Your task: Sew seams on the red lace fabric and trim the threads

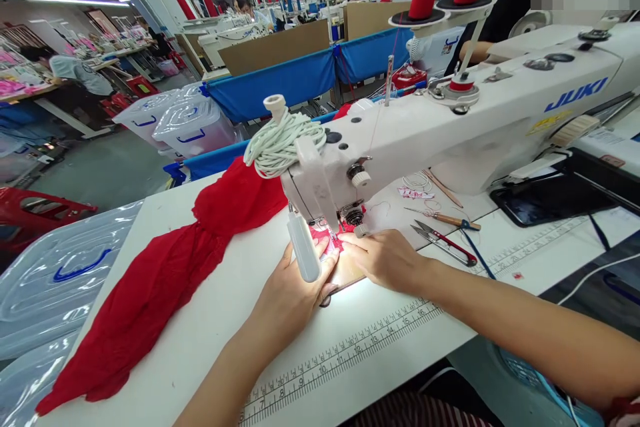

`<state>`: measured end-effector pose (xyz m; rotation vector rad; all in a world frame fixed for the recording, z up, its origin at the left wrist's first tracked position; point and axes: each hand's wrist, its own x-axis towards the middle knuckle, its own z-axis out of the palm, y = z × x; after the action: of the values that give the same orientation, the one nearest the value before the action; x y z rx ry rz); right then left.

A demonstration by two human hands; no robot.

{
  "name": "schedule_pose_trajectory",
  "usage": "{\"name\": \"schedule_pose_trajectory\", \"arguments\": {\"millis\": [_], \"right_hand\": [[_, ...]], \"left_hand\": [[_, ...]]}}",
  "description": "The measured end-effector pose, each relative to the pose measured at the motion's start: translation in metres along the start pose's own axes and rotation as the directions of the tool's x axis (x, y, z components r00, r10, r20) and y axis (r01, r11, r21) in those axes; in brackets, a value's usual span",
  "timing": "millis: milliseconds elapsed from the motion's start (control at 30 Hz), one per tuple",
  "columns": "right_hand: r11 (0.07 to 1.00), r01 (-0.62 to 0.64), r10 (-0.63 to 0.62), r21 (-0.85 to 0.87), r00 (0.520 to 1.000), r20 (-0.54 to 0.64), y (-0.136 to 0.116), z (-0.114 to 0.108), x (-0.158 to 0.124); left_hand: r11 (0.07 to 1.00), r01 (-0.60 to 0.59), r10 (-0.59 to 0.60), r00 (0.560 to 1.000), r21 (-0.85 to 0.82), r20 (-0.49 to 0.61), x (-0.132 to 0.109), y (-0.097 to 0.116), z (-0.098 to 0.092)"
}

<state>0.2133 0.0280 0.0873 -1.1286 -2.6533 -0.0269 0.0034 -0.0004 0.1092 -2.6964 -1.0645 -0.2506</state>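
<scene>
A small piece of red fabric (318, 232) with white or pink patches lies under the needle of the white sewing machine (420, 127), lit by a bright lamp. My left hand (295, 283) rests flat on it, left of the needle, fingers stretched out. A white lamp stick (304, 247) hides part of those fingers. On the right of the needle, my right hand (387, 259) has its fingers curled together at the fabric's edge, fingertips close to the presser foot. A long gathered red cloth (165, 273) trails across the table to the left; whether it joins the small piece is hidden.
Thread snips (445, 243), a wooden-handled awl (450, 219) and a dark phone-like tablet (550, 190) lie right of the needle. A ruler strip (330, 359) runs along the front edge. Pale cord (287, 140) hangs on the machine head. Plastic boxes (70, 273) stand left.
</scene>
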Motion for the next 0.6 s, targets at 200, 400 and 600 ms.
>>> {"name": "schedule_pose_trajectory", "arguments": {"millis": [200, 400, 600], "right_hand": [[0.999, -0.032, 0.033, -0.007, 0.999, 0.036, 0.0, 0.0, 0.0016], [0.993, -0.111, 0.115, -0.034, 0.987, 0.113, -0.0062, -0.0062, 0.0021], [0.985, -0.164, 0.166, -0.045, 0.985, 0.048, 0.0031, -0.0047, 0.0004]], "left_hand": [[1.0, 0.014, -0.014, 1.0, -0.016, 0.007, -0.0015, -0.0025, 0.001], [1.0, -0.013, 0.013, 0.999, 0.012, -0.037, -0.0026, -0.0045, 0.0059], [0.999, -0.041, 0.041, 0.999, 0.002, -0.007, -0.0035, -0.0091, 0.0078]]}}
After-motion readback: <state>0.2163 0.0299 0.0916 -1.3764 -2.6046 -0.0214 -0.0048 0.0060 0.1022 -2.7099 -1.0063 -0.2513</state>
